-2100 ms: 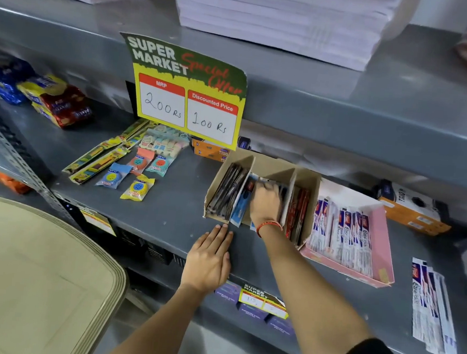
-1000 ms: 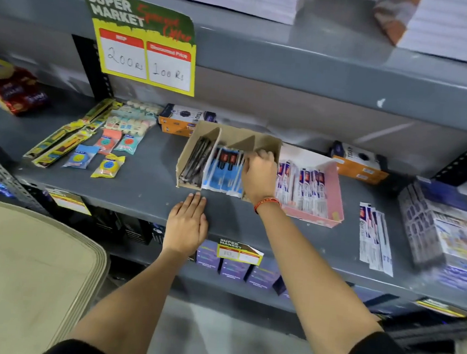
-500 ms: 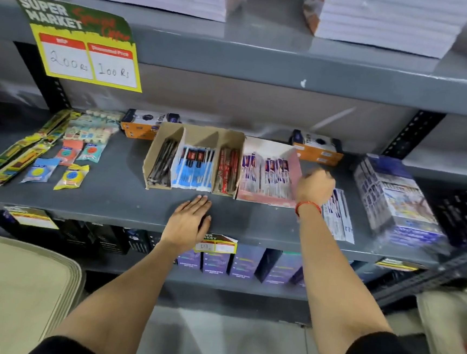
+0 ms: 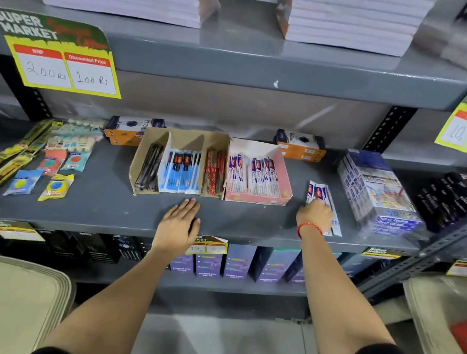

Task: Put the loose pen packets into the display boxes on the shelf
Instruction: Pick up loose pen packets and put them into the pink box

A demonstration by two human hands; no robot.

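A brown cardboard display box (image 4: 140,166) with three slots stands mid-shelf, holding black, blue and red pen packets. Touching its right side is a pink display box (image 4: 283,170) full of white-and-purple pen packets. A small pile of loose white-and-purple pen packets (image 4: 320,188) lies flat on the grey shelf (image 4: 97,207), to the right of the pink box. My right hand (image 4: 314,214) rests on the pile's near end, fingers curled over the packets. My left hand (image 4: 179,223) lies flat and open on the shelf in front of the brown box.
Wrapped blue packs (image 4: 377,195) stand right of the loose packets. Orange boxes (image 4: 299,148) sit at the back. Erasers and pencil strips (image 4: 55,161) lie at the left. Price signs (image 4: 59,54) hang from the upper shelf, which bears paper stacks (image 4: 347,20).
My right hand left the brown box, crossed past the pink box and came down on the loose packets at the right. The view swung right. My left hand stayed flat on the shelf.
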